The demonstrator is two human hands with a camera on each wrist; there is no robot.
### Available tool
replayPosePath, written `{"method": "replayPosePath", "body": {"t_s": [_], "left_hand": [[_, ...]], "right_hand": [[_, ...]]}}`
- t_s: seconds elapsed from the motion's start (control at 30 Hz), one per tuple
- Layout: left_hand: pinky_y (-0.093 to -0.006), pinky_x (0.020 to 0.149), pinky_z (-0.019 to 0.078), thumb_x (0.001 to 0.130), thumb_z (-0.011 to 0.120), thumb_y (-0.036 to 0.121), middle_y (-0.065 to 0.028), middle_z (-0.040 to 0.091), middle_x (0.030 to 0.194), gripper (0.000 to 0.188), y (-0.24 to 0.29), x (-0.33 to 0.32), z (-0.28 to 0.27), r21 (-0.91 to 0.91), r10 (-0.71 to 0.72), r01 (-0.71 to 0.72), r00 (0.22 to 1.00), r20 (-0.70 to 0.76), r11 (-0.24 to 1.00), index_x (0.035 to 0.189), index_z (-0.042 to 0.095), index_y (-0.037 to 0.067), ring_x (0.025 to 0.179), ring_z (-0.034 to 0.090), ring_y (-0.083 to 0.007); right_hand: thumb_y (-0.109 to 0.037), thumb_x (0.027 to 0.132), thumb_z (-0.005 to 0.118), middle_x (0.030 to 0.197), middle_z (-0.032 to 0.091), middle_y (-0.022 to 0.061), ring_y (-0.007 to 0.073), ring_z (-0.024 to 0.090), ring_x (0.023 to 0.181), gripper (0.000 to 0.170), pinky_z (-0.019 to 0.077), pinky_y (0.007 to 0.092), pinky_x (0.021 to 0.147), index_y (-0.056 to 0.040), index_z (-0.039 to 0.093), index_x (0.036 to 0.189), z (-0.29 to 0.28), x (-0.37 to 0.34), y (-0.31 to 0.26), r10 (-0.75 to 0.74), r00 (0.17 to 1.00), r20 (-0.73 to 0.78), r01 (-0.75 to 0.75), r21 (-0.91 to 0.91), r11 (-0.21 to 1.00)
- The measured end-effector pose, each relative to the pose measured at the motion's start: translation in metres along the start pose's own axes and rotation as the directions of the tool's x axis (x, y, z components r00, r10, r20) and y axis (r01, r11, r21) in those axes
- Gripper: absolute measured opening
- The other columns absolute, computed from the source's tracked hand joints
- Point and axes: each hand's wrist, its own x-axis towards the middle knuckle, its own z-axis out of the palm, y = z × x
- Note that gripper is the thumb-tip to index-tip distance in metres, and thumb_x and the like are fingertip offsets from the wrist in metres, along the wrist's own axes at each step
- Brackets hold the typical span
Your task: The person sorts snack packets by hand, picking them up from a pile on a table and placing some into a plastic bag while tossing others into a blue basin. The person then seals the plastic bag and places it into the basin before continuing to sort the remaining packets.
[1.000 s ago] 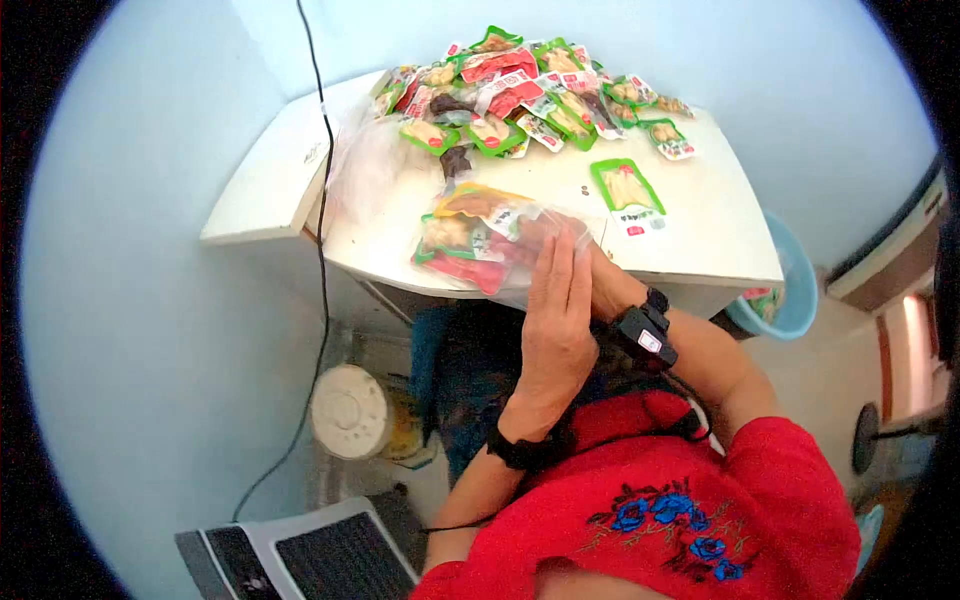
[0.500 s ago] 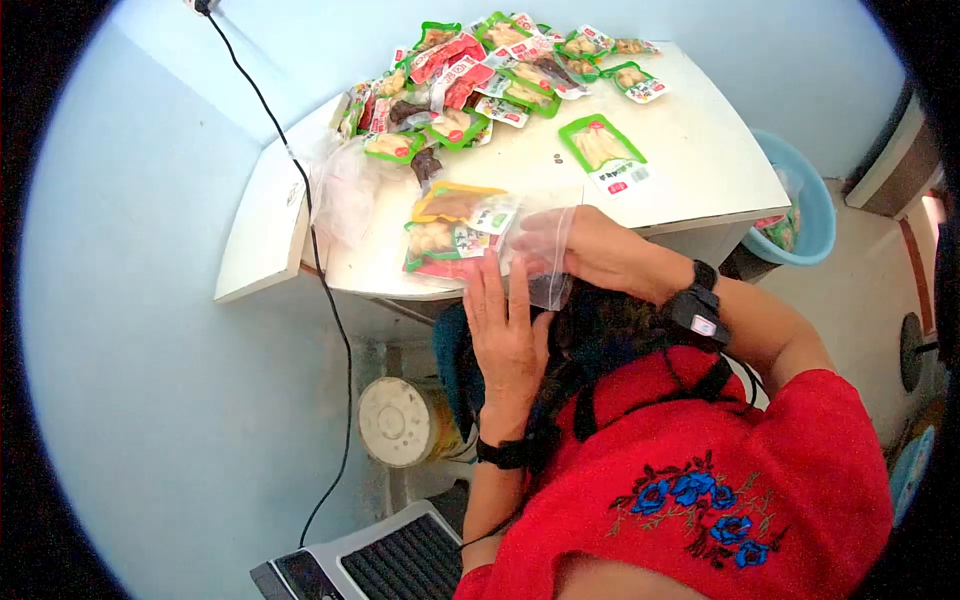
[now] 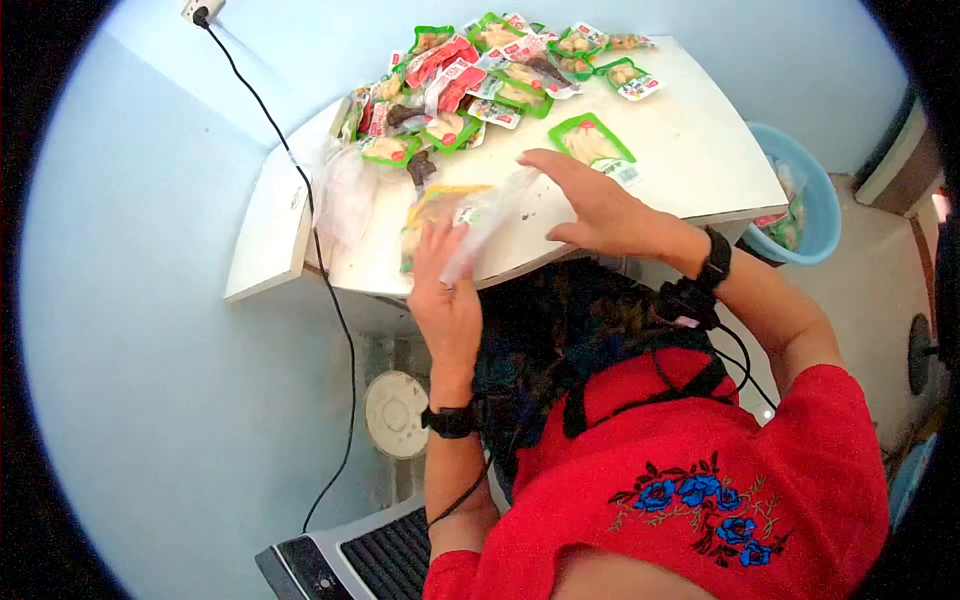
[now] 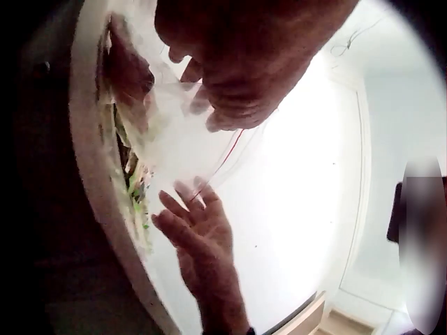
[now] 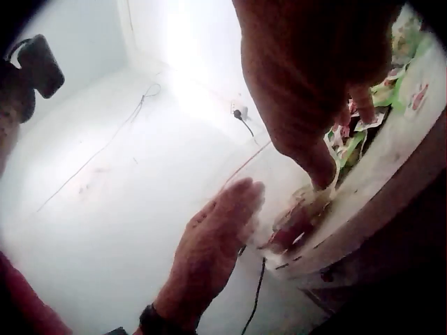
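Small indoor rm., home or sm. workroom, can't tell which. Plain pale-blue wall [image 3: 180,300] w/ white socket [image 3: 192,9] & black power cord [image 3: 352,390] running down. White-topped surface [image 3: 700,150] against the wall, heaped w/ sealed food packs [image 3: 450,128], like a packing corner. Low at L: round lidded bucket [image 3: 396,413] & grey unit w/ ribbed black top [image 3: 395,555], type unclear. At R: lt.-blue plastic tub [image 3: 828,205] w/ more packs; pale flr. [image 3: 865,290] beyond.
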Motion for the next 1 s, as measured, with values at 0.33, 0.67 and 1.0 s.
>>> {"method": "replayPosePath", "body": {"t_s": [0.33, 0.67, 1.0], "left_hand": [[-0.0357, 0.094, 0.0505, 0.099, 0.052, 0.025, -0.0185, 0.063, 0.117, 0.037, 0.01, 0.065, -0.042, -0.589, -0.34, 0.237, 0.938, -0.068, 0.772, 0.115, 0.06, -0.008, 0.111, 0.06, -0.0254], [-0.0392, 0.098, 0.0483, 0.1, 0.049, 0.026, -0.0172, 0.065, 0.11, 0.036, 0.021, 0.097, -0.058, -0.752, -0.36, 0.258, 0.932, 0.029, 0.606, 0.112, 0.059, -0.007, 0.104, 0.063, -0.0286], [-0.0408, 0.088, 0.0568, 0.096, 0.056, 0.017, -0.0162, 0.066, 0.105, 0.026, 0.033, 0.092, -0.052, -0.751, -0.35, 0.195, 0.935, -0.052, 0.631, 0.107, 0.062, -0.005, 0.095, 0.067, -0.0275]], "right_hand": [[-0.026, 0.077, 0.074, 0.068, 0.066, 0.0093, 0.0142, 0.059, 0.062, 0.025, 0.047, 0.0305, 0.06, -0.0014, 0.069, 0.077, 0.004, 0.104, 0.004, 0.114, 0.973, -0.202, -0.025, 0.401, 0.916], [-0.024, 0.083, 0.07, 0.063, 0.063, 0.0054, 0.0083, 0.056, 0.057, 0.026, 0.0457, 0.0256, 0.053, 0.002, 0.07, 0.081, -0.043, 0.132, -0.023, 0.069, 0.976, -0.207, 0.008, 0.35, 0.937], [-0.019, 0.089, 0.068, 0.071, 0.068, 0.0036, 0.0068, 0.061, 0.06, 0.017, 0.046, 0.0203, 0.055, -0.0023, 0.073, 0.09, -0.061, 0.102, -0.039, 0.268, 0.96, -0.076, -0.149, 0.675, 0.723]]}}
